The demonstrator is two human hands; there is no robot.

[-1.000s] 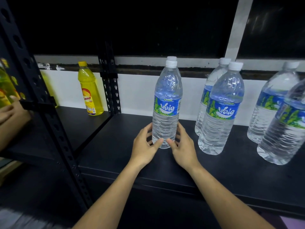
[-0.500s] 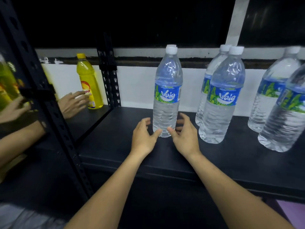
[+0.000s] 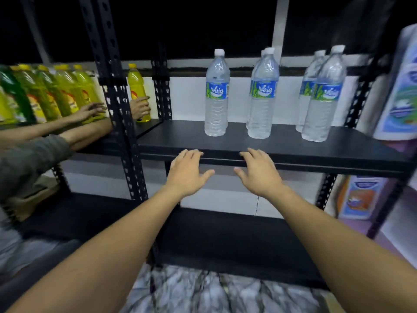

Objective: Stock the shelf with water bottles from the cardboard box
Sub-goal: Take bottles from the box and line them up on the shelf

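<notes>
Left grip [image 3: 187, 170], right grip [image 3: 259, 172]: fingers spread, empty, at near edge of shelf [image 3: 176, 137]. Water bottles [image 3: 261, 96] upright mid-shelf. Cardboard box not visible. Next bottle: likely grasp low on body, set upright in bare left span, match row spacing.

Left hand [image 3: 187, 172], right hand [image 3: 259, 175] now off bottle [image 3: 216, 96]

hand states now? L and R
Left hand: open, holding nothing, by the shelf front edge.
Right hand: open, holding nothing, by the same edge.
</notes>
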